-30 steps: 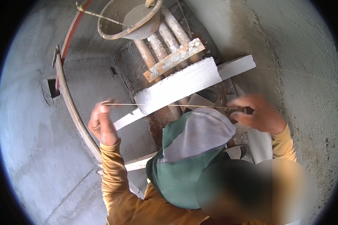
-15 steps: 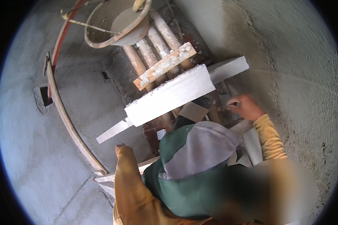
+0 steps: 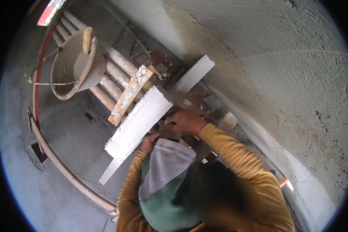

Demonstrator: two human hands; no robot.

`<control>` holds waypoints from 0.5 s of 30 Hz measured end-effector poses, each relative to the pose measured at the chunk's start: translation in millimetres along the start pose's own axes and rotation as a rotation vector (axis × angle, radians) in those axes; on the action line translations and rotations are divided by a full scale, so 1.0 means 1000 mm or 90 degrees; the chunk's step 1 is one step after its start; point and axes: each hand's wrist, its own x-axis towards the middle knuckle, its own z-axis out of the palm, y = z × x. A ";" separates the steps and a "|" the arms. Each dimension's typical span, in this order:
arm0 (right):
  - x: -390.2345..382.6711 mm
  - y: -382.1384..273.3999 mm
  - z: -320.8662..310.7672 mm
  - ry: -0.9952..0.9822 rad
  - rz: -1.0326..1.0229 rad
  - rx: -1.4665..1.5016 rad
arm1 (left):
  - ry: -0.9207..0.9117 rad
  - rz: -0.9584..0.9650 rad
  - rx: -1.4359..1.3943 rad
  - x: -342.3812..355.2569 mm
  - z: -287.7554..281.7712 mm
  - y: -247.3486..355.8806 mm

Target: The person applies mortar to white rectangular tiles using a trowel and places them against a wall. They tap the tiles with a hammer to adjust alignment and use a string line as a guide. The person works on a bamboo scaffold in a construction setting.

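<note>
My right hand (image 3: 185, 123) is by the right end of a long, rough white block (image 3: 137, 120). Its fingers are curled in a pinch, and what they hold is too small to tell. Close by on the left, my left hand (image 3: 150, 142) is along the block's near side, its fingers drawn together and partly hidden. Between and below the hands a small flat grey piece (image 3: 172, 134) shows in part. A pale flat bar (image 3: 195, 75) reaches out past the block toward the wall. Green and grey cloth (image 3: 168, 162) covers the area just in front of my forearms.
Beyond the block lie a plaster-spattered wooden board (image 3: 131, 94) and several round poles (image 3: 114, 71). A mortar-stained bucket (image 3: 79, 67) stands on the poles, a wooden handle (image 3: 87, 38) at its rim. A thin string (image 3: 274, 55) crosses the rough wall (image 3: 266, 89) at right. A curved-looking wooden strip (image 3: 65, 166) stands left.
My hands were wide apart with a thin line stretched between them; now they are close together beside the block. The view has turned, so the bucket and block appear further left.
</note>
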 end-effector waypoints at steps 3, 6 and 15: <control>-0.008 0.016 -0.005 0.005 0.001 -0.053 | 0.031 0.131 0.013 0.009 -0.005 -0.049; -0.024 0.049 -0.019 0.051 0.054 -0.117 | 0.174 0.012 0.093 -0.002 -0.016 -0.098; -0.034 0.087 0.002 0.026 0.238 -0.155 | 0.350 0.079 0.229 -0.077 -0.053 -0.190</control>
